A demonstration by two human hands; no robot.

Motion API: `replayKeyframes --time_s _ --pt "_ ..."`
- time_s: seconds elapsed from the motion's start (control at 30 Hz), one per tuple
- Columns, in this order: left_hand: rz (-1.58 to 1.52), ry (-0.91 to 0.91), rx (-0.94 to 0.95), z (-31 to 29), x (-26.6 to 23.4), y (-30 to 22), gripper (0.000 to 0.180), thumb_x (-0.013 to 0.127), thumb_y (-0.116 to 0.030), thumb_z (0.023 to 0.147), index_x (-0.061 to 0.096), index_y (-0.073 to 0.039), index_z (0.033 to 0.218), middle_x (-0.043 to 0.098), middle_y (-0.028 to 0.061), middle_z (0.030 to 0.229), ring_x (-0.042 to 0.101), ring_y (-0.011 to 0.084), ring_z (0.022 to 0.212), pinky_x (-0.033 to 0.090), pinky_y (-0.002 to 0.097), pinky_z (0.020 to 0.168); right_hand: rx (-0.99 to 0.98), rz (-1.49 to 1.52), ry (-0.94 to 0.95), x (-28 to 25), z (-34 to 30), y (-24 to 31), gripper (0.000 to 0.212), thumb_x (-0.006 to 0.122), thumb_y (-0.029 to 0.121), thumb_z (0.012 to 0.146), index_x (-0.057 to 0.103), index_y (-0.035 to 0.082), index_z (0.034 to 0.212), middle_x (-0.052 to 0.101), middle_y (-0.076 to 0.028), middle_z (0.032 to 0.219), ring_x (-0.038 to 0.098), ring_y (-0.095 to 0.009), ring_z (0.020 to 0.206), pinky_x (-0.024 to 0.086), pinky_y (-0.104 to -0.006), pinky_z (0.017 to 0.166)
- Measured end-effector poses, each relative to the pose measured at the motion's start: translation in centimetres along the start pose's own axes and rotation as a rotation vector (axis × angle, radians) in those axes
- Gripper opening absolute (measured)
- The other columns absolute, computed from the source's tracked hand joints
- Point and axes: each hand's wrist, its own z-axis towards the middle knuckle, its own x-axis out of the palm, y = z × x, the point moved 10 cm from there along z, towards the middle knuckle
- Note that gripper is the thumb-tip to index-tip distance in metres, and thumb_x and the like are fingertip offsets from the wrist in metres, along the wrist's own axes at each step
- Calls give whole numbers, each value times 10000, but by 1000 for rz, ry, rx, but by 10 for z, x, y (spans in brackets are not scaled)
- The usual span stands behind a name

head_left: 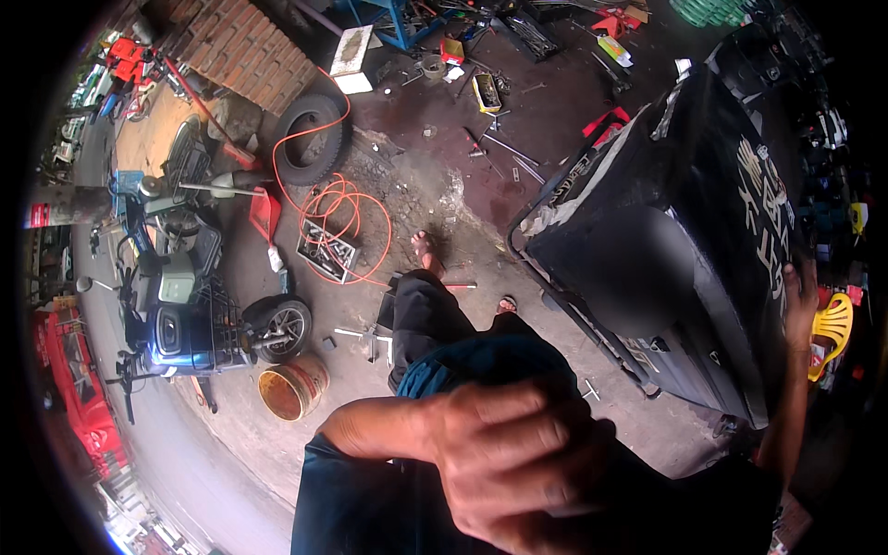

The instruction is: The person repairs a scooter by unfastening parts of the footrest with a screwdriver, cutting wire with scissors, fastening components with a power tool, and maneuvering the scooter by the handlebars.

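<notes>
1. Head view: the left hand (pixel 504 453) lies close under the camera, its back turned up, fingers (pixel 546 421) curled loosely together against the person's dark blue-green clothing (pixel 370 504). Whether it pinches any cloth I cannot tell; nothing shows inside it.
2. The right hand (pixel 801 301) is at the far right, fingers spread flat on the top edge of a big black vehicle body (pixel 666 250). It presses on the panel and closes on nothing.
3. That black body fills the right half of the scene, from the near right floor up toward the far right. It is dull, dusty and boxy, with a scraped pale patch on its left corner, light markings along its upper side and a red piece (pixel 606 120) at its far end.
4. Two sandalled feet (pixel 427 252) stand on the stained concrete floor (pixel 435 185), left of the body and just beyond the person's dark trouser knee.
5. On the left, one blue electric scooter (pixel 180 324) is parked, its wheel beside one rusty yellow bucket (pixel 291 388).
6. Farther off lies one loose tyre (pixel 314 139), with one orange hose (pixel 338 217) coiled near it over a black crate (pixel 326 250).
7. At the far left rises one brick pillar (pixel 245 46).
8. One yellow plastic chair (pixel 831 333) sits at the right rim, just beyond the right hand.
9. Small tools are scattered over the far floor; too many and too small to count.
</notes>
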Motion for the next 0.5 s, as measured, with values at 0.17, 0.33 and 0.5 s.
replayKeyframes --time_s 0.17,0.33,0.5 --pt "32 406 -526 -88 6 170 323 729 -41 743 642 47 1041 604 99 699 579 237 555 461 350 511 307 -29 11 4 -21 -66 596 512 461 975 502 -9 1340 533 -159 1354 456 -265 1281 300 -333 1090" --pt "-5 648 -851 -166 -21 281 275 684 -91 818 657 -33 1085 648 159 785 651 327 703 527 415 633 503 -179 -40 -22 -54 -119 582 518 471 969 538 -2 1308 588 -164 1263 527 -243 1179 375 -325 1020" --pt "-149 859 -659 -139 -23 322 239 687 -90 810 656 -18 1035 641 138 776 644 282 666 524 381 581 792 -206 -11 -27 -89 -170 569 508 464 973 527 14 1321 580 -193 1277 535 -274 1184 371 -339 1022"
